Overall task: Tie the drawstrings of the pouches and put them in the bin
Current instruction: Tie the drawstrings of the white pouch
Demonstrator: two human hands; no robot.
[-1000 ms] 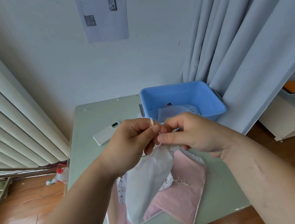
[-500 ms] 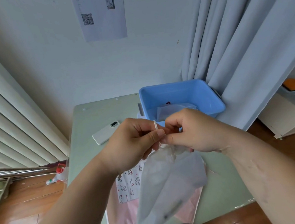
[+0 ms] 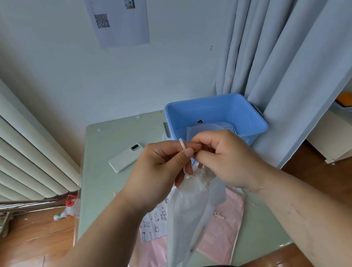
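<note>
1. Centre of frame: your left hand [image 3: 163, 168] and right hand [image 3: 226, 156] meet knuckle to knuckle above the desk [image 3: 112, 143].
2. Grip, left: thumb and forefinger pinch the drawstring [image 3: 182, 144], and a pale loop of it stands up over the forefinger.
3. Grip, right: fingers curled in, pinching the same cord where the two hands touch. The knot itself is hidden behind your fingers, so how far it has got cannot be told.
4. The white pouch [image 3: 190, 213] hangs by its gathered neck just below both hands, its body slack and trailing toward the lower edge of the frame, clear of the desk.
5. Handling, as a judgement: thin, limp fabric, very light, no stiffness to push against. The cord looks fine and smooth, so it may slip. Hold it close to the puckered neck, not by the body.
6. Risk: if tension drops in either pinch, the loop could fall open.
7. The bin [image 3: 211, 109], blue, sits above your right hand, near the curtain; a pale tied pouch [image 3: 206, 128] lies inside.
8. Waiting lower centre on the desk: pink pouches [image 3: 222, 235] and a cat-print pouch [image 3: 155, 222], lying flat and overlapping.
9. A phone [image 3: 126, 158] lies left of centre, apart from the work.
</note>
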